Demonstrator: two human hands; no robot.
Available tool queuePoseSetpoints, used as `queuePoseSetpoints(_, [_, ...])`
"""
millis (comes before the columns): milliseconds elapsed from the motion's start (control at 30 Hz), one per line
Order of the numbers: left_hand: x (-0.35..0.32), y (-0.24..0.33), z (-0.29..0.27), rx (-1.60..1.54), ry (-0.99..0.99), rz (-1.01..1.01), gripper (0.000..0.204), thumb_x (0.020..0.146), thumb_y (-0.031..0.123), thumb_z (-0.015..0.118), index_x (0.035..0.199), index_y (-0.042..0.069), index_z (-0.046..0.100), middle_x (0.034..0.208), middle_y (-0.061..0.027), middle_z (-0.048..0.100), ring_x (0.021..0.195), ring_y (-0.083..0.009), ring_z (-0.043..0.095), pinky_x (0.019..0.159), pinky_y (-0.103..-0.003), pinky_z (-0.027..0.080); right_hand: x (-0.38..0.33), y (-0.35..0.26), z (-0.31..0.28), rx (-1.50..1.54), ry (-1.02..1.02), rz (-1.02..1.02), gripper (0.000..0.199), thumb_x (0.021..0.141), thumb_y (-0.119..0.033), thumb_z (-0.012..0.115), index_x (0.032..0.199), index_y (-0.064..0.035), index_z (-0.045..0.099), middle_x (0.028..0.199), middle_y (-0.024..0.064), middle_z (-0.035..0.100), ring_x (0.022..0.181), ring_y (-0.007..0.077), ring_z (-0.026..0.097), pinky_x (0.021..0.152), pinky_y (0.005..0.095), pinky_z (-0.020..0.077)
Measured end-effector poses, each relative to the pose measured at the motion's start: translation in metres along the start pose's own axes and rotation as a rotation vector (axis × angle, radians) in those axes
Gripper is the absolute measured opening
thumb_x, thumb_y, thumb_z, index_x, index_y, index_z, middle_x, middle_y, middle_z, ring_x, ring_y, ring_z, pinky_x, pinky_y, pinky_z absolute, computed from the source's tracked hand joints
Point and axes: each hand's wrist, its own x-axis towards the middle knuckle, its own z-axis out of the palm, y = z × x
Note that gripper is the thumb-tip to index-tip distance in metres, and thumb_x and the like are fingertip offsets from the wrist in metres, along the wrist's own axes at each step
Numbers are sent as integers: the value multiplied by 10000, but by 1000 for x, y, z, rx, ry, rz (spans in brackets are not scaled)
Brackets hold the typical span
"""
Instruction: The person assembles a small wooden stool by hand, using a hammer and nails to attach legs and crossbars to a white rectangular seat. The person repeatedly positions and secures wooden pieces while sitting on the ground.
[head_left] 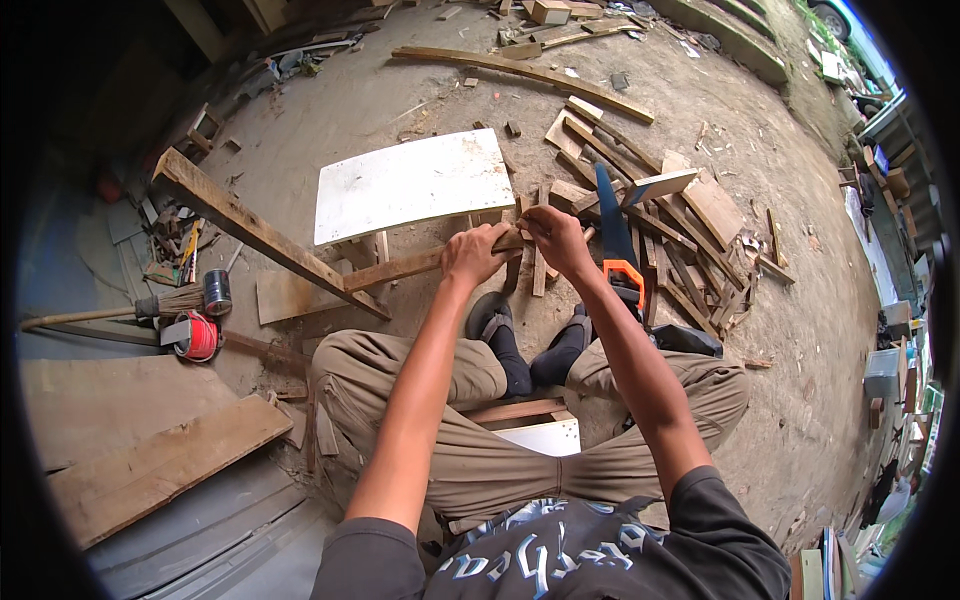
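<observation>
My left hand (475,253) is wrapped over a wooden batten (400,268) in front of me. The batten's left end meets a longer wooden beam (260,232), which rises toward the far left. Close to the batten's right end, the fingers of my right hand (556,238) are pinched together; what they hold, if anything, is too small to make out. Just beyond my hands lies a white board (415,185) on wooden supports. A handsaw (617,225) with a blue blade and orange handle leans on scrap wood to the right of my right hand.
A heap of wood offcuts (690,235) spreads to the right, with a long timber (525,78) farther off. At the left are a red reel (200,338), a dark can (217,291) and a broom (165,305). A wide plank (170,465) lies at lower left.
</observation>
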Motion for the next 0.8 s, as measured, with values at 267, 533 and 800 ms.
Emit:
queuePoseSetpoints(267, [1,-1,2,24,2,0,509,800,544,709,1204,240,646,980,-76,698,882,-333,687,760,-445,545,-4,6,3,56,-85,-7,146,906,-90,650,1029,-11,639,890,206,711,881,341,715,714,376,540])
queuePoseSetpoints(533, [-2,-2,2,-14,74,69,455,826,527,695,1143,206,637,883,-76,674,814,-296,685,697,-434,528,-6,-3,4,-8,-70,-61,140,919,-102,624,1033,-21,643,910,196,711,876,356,706,711,401,540])
queuePoseSetpoints(800, [1,-1,-1,-130,92,47,467,852,547,661,1162,198,682,1128,-42,692,1058,-259,631,929,-410,467,-15,-5,8,-55,-14,-91,163,899,-114,642,1038,-31,632,894,193,692,844,396,675,695,435,532])
